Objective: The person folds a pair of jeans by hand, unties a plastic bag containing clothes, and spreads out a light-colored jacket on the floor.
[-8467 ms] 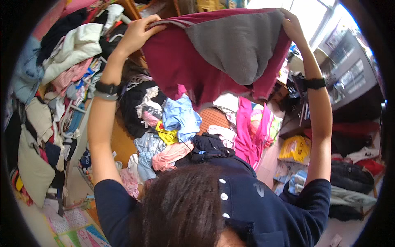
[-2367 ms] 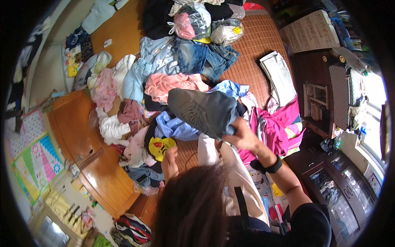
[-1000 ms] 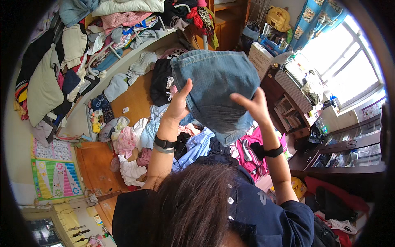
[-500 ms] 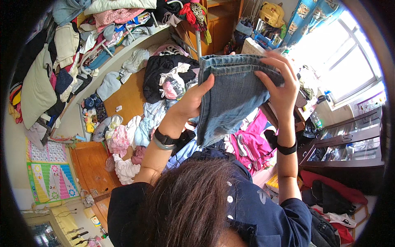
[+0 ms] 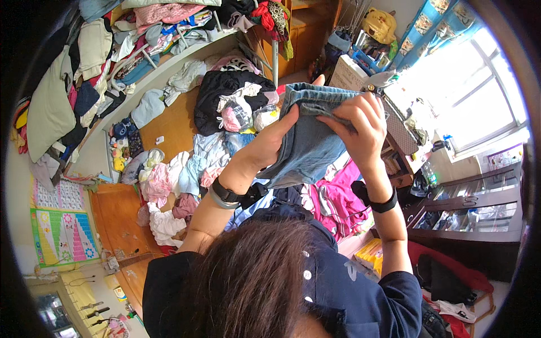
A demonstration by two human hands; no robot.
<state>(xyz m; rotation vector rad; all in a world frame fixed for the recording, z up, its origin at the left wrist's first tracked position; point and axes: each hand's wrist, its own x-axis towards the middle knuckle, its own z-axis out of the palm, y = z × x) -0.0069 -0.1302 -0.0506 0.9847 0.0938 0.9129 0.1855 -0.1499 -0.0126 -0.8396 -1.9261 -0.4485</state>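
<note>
A pair of folded blue jeans (image 5: pixel 313 141) is held up in the air before me, its layered edge at the top. My left hand (image 5: pixel 270 141) grips the left side, thumb on the near face and the other fingers mostly hidden behind the denim. At the upper right corner my right hand (image 5: pixel 363 127) is closed on the cloth, its fingers bent over the top layer. Both wrists wear black bands. Below the jeans lies a bright pink garment (image 5: pixel 338 197).
Heaped clothes (image 5: pixel 169 180) cover much of the wooden bed surface, with a black garment (image 5: pixel 211 104) farther back. A loaded upper bunk (image 5: pixel 174 59) runs along the left. At the right stand a dark glass-door cabinet (image 5: pixel 468 208) and a bright window (image 5: pixel 468 79).
My right hand has curled its fingers inward and moved slightly left and down, folding the top layer at the corner. The jeans look more bunched, and the view has shifted slightly.
</note>
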